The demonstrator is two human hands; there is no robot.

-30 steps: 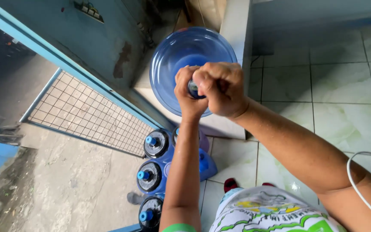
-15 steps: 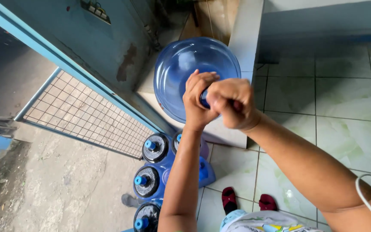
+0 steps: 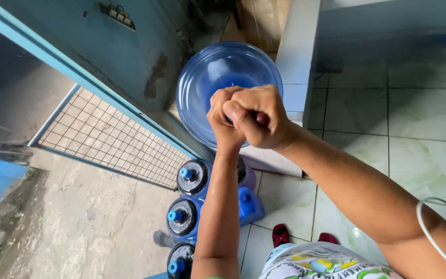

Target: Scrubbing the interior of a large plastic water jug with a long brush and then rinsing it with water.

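A large round blue water jug (image 3: pixel 218 77) is held up in front of me, seen from its neck end. Both hands are clenched around its neck. My left hand (image 3: pixel 224 120) grips from the left, its arm coming straight up from below. My right hand (image 3: pixel 258 114) wraps over it from the right. The neck and cap are hidden under my fingers.
Three blue water jugs (image 3: pixel 193 176) with blue caps stand in a row on the floor below. A wire mesh panel (image 3: pixel 109 142) and a blue door frame (image 3: pixel 78 72) lie to the left. A white tiled pillar (image 3: pixel 296 62) rises behind, pale floor tiles (image 3: pixel 388 129) to the right.
The jug and my clasped hands have shifted slightly right and lower in view, with the view tilting; both hands keep their grip on the neck.
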